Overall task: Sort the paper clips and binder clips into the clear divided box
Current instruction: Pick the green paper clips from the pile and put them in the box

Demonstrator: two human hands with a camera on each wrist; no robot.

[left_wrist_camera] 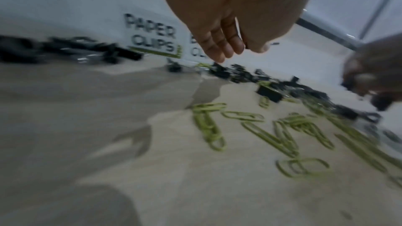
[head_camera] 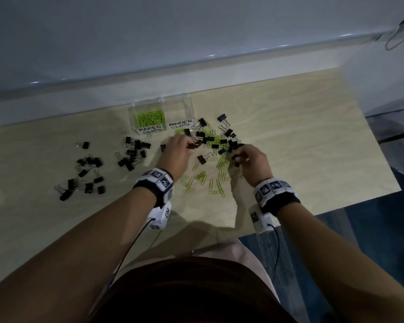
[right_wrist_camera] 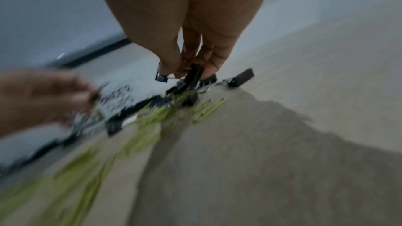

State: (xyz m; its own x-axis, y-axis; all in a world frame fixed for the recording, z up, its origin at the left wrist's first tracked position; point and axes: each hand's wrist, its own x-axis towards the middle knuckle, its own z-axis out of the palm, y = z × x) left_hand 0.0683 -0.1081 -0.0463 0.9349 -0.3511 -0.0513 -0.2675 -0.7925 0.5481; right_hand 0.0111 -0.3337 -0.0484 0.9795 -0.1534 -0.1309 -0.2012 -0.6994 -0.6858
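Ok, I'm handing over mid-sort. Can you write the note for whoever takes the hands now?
Left hand: pinching a black binder clip at the mixed pile's left edge.
Right hand: gripping black binder clips at the pile's right side.
Clear divided box: at the table's far edge. Its PAPER CLIPS compartment holds green paper clips; the BINDER CLIPS compartment looks empty.
Done: some paper clips boxed; loose binder clip groups lie apart on the left.
Left: the mixed pile, scattered green clips near the hands, and boxing all binder clips.

Matt pale wood-grain table; clear glossy plastic box.
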